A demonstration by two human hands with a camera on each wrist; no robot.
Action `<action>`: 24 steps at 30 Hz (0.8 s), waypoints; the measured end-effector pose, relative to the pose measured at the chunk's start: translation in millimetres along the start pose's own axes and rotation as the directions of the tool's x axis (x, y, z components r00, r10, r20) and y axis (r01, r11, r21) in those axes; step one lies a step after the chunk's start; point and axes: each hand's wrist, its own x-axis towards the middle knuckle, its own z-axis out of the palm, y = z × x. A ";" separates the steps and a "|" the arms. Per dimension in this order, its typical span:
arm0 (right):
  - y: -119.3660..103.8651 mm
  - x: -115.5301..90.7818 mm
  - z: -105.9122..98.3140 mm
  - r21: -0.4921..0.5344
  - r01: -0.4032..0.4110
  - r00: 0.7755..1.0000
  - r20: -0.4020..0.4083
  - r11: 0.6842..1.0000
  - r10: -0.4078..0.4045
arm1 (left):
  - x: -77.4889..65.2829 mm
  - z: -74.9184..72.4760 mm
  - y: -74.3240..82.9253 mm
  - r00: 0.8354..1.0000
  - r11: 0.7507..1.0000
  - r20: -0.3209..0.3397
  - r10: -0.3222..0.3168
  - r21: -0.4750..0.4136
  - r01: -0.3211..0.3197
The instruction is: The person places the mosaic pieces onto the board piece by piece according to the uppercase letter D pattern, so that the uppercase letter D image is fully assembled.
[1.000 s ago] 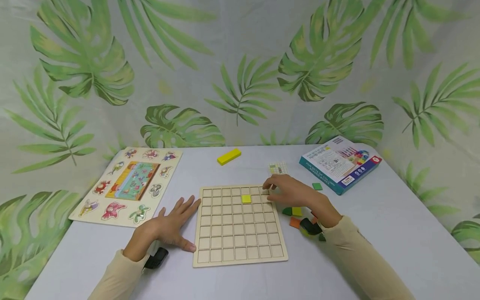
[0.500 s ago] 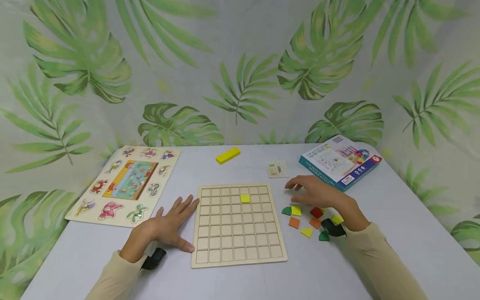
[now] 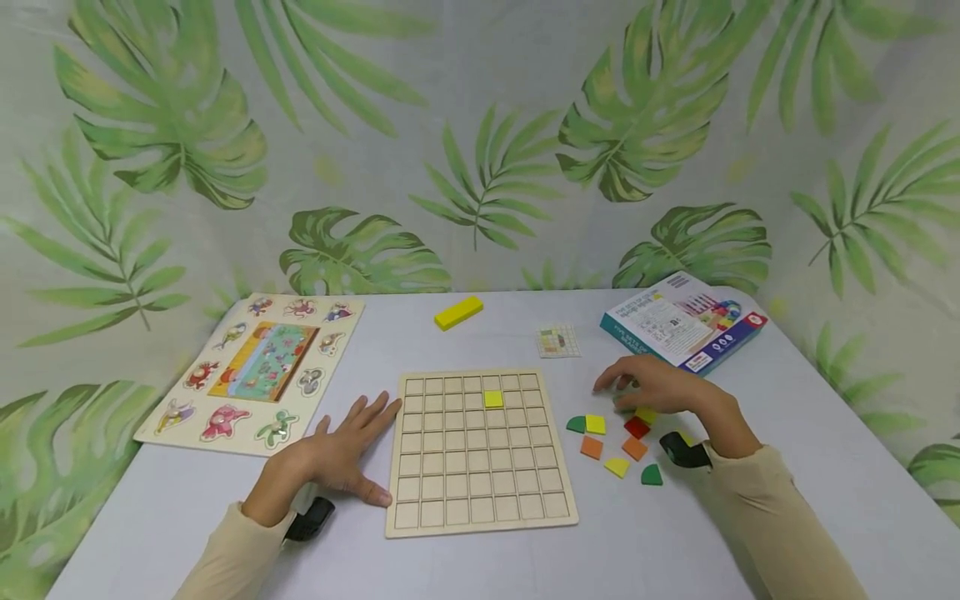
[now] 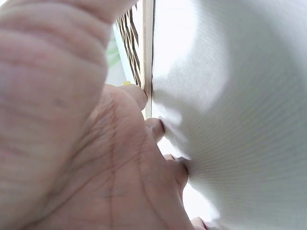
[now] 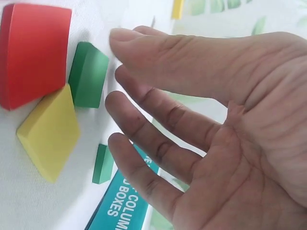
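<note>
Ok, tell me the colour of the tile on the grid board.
The tile is bright yellow; the head view shows it best.

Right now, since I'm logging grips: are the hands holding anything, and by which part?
Nothing. Left hand only touches the grid board; right hand is empty.

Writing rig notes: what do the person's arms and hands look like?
Left hand and right hand: no gloves. Left sleeve and right sleeve: long, plain beige. Left wrist device and right wrist device: small, black; no cables or markings visible.
</note>
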 end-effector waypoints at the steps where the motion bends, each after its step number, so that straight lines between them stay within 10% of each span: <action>1: 0.6 0.3 -0.3 0.003 -0.007 1.000 0.004 1.000 0.007 | 0.3 0.3 -0.1 1.000 1.000 -0.001 -0.001 -0.002 0.001; 24: -7.9 -1.0 1.0 -0.011 -0.114 0.993 0.026 0.993 0.114 | 3.3 2.8 2.6 1.000 0.999 -0.014 -0.028 0.018 0.028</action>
